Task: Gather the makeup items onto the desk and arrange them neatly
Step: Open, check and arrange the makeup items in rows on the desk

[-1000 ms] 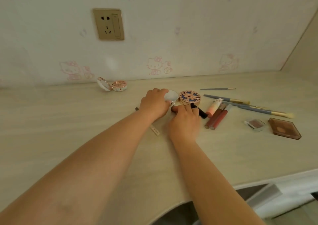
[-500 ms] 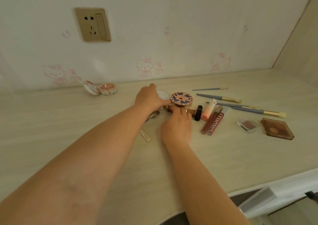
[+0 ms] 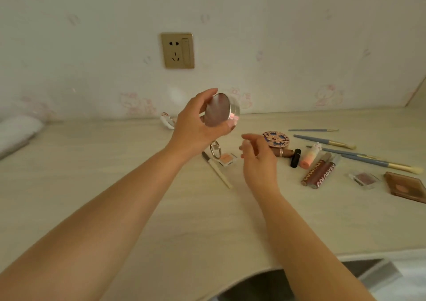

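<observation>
The round silver compact (image 3: 221,110) is up off the desk (image 3: 115,185), gripped by its rim in the left hand (image 3: 196,125), tilted on edge. Just below and right, the right hand (image 3: 258,155) hovers empty, fingers loosely spread. That smooth rim could slip and drop onto the small items beneath.

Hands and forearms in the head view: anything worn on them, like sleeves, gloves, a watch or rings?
Both forearms are bare as far as the frame shows: no sleeves, gloves, watch or bracelet. The left hand shows no ring on the fingers in view. The right hand looks bare too; the ring-like band beside it sits on a brown tube on the desk, not on a finger.
</observation>
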Available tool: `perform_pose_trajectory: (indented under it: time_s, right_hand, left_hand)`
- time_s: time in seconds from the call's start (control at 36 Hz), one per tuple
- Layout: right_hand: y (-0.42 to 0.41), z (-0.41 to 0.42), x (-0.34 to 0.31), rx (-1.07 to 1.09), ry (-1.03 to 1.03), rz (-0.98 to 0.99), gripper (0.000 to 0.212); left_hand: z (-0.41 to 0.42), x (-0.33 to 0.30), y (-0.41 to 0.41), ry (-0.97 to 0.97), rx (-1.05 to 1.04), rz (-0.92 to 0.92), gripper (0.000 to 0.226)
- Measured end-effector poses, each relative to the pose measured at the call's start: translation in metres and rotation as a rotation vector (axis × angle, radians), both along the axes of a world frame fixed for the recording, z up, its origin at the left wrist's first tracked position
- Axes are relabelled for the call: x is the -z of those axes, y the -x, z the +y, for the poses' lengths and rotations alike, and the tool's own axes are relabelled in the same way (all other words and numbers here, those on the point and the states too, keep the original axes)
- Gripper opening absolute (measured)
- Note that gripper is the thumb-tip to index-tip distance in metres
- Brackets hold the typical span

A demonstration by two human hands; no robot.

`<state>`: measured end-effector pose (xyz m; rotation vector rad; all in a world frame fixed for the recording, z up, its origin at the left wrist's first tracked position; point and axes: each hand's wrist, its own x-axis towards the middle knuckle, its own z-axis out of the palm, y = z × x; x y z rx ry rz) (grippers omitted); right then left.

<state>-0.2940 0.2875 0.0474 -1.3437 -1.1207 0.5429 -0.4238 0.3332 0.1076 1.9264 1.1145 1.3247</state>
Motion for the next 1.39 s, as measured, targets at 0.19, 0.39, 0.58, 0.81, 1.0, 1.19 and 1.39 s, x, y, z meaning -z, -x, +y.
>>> perform_pose_trajectory:
  time_s: [0.19,0.39,0.58,0.81,1.0,1.19,1.39]
  right_hand:
    - [0.046,-0.004,-0.024,-0.646,0.274,0.522,0.058]
    - [0.080,0.001,-0.019,-0.897,0.385,0.603,0.065]
    - [0.099,0.001,0.003,-0.945,0.377,0.883,0.045]
    - [0.102,0.005,0.011,-0.939,0.348,0.824,0.038]
    - [0.101,0.002,0.009,-0.884,0.337,0.871,0.044]
    - [0.098,0.002,0.010,-0.926,0.355,0.982,0.049]
    - [0.098,0.002,0.009,-0.900,0.383,0.996,0.046]
  left_hand:
    - [-0.035,0.024,0.045,0.022,0.008,-0.022,0.065]
    - [-0.050,0.043,0.070,-0.016,-0.038,-0.063,0.061]
    - [-0.046,0.074,0.082,-0.112,-0.107,0.163,0.066]
    - [-0.037,0.085,0.080,-0.020,-0.137,0.169,0.067]
    - [-0.039,0.085,0.080,-0.006,-0.090,0.175,0.067]
    - [-0.038,0.086,0.080,-0.021,-0.057,0.182,0.072]
    - [-0.039,0.084,0.079,-0.021,-0.076,0.207,0.071]
